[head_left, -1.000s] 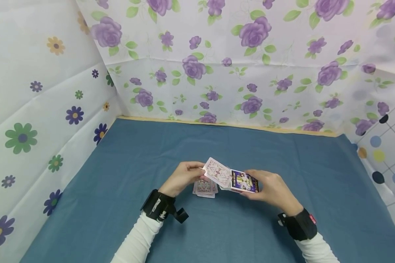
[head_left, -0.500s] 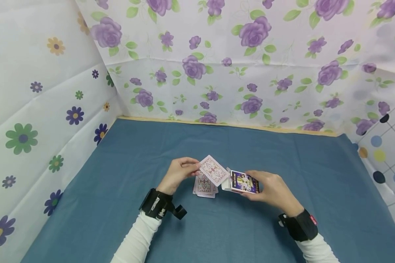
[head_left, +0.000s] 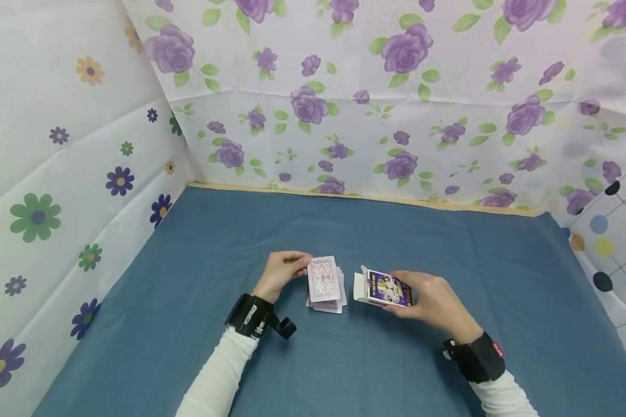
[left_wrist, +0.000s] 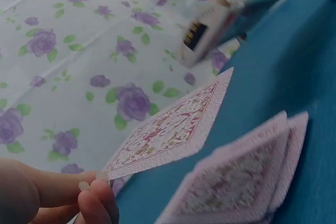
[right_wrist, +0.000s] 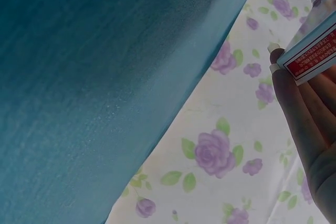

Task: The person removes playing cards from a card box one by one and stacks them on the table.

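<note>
My left hand (head_left: 281, 273) pinches a playing card (head_left: 323, 279) by its corner, the pink patterned back facing up. In the left wrist view that card (left_wrist: 173, 129) hangs just above a loose pile of playing cards (left_wrist: 231, 182), which lies on the cloth with the same backs showing. My right hand (head_left: 430, 298) grips a card box (head_left: 390, 289) between thumb and fingers, to the right of the pile. The box has a dark purple and yellow front, and its white flap stands open toward the pile. Part of the box (right_wrist: 315, 56) shows in the right wrist view.
A blue cloth (head_left: 313, 365) covers the table. Behind it hangs a white sheet (head_left: 365, 139) with purple roses, and a white flower-print sheet (head_left: 73, 174) stands along the left. A dotted sheet (head_left: 605, 249) borders the right side.
My left hand has drawn the playing card away from the box's mouth, leftward, and turned it upright over the pile. My right hand and the box have stayed nearly in place.
</note>
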Demonstrator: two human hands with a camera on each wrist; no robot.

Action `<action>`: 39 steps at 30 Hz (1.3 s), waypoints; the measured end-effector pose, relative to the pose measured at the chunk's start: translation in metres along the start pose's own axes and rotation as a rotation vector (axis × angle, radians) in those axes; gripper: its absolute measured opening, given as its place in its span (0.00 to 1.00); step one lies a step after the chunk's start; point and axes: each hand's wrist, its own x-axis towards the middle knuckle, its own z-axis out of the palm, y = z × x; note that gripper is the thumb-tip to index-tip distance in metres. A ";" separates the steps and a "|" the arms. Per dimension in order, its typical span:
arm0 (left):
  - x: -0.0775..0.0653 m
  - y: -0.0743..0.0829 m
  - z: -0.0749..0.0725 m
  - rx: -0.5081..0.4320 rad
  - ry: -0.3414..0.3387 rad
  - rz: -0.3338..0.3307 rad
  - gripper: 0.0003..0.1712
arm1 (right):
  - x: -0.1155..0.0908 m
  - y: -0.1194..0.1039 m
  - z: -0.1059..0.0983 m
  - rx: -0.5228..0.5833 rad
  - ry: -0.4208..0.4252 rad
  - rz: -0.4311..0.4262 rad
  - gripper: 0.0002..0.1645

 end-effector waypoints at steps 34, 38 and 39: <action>-0.007 0.006 0.032 0.477 -0.044 0.410 0.06 | 0.003 0.001 0.003 -0.003 -0.036 0.025 0.39; -0.019 0.018 0.044 0.427 -0.255 0.507 0.10 | 0.004 0.001 0.003 -0.002 -0.030 0.011 0.38; -0.023 0.021 0.047 0.435 -0.298 0.525 0.11 | 0.004 0.000 0.003 -0.003 -0.025 0.003 0.38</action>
